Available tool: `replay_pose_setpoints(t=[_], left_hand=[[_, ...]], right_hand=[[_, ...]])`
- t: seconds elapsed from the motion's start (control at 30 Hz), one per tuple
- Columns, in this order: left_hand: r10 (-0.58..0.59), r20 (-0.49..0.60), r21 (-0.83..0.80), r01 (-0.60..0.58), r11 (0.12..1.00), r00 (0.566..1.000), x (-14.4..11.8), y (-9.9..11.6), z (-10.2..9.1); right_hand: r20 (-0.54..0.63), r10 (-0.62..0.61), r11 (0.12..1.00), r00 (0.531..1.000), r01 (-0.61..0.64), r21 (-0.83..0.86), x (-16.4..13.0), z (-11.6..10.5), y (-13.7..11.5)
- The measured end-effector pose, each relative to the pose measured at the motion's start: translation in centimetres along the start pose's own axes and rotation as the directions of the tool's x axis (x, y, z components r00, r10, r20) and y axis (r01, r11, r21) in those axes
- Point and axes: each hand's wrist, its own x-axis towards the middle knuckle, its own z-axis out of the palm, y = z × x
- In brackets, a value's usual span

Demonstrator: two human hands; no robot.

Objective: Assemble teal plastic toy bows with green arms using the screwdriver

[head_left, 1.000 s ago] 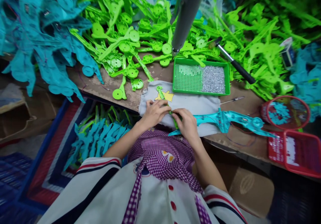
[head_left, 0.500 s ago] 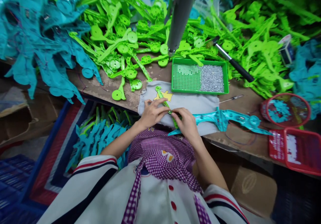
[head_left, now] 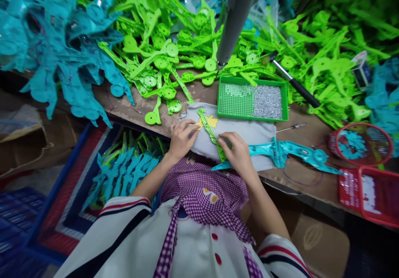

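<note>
A thin green plastic strip [head_left: 209, 129] lies across a grey cloth [head_left: 249, 130] at the table's near edge. My right hand [head_left: 237, 153] presses down on the strip's near end, fingers curled over it. My left hand [head_left: 181, 137] rests on the cloth just left of the strip, fingertips beside it. A long teal plastic part [head_left: 293, 153] lies on the cloth right of my right hand. Whether my left hand grips anything is hidden by its fingers.
A green tray [head_left: 252, 116] with small silver screws sits behind the cloth. Green plastic parts [head_left: 168, 62] and teal parts [head_left: 62, 53] are heaped at the back. A grey tool column [head_left: 235, 16] hangs above. Red baskets [head_left: 370, 186] stand right; a crate of teal parts [head_left: 124, 170] sits below left.
My left hand has slid left off the green strip onto the cloth. My right hand stays on the strip's near end. The view has shifted slightly.
</note>
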Motion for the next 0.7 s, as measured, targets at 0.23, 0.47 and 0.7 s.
replay_pose_setpoints(t=[0.23, 0.47, 0.7], left_hand=[[0.009, 0.12, -0.004, -0.009, 1.0, 0.993, 2.2, -0.3, 1.1], [0.063, 0.296, -0.099, -0.035, 0.994, 0.953, 4.5, -0.6, 0.9], [0.205, 0.477, -0.118, -0.169, 0.978, 0.854, 8.2, -0.9, 0.7]], right_hand=[[0.024, -0.047, 0.984, 0.999, 0.05, -0.17, 2.8, 2.1, -0.7], [0.049, -0.037, 0.965, 0.998, 0.048, -0.258, 4.5, 3.2, 0.0], [0.122, -0.029, 0.972, 0.992, 0.057, -0.228, 5.1, 3.2, 0.5]])
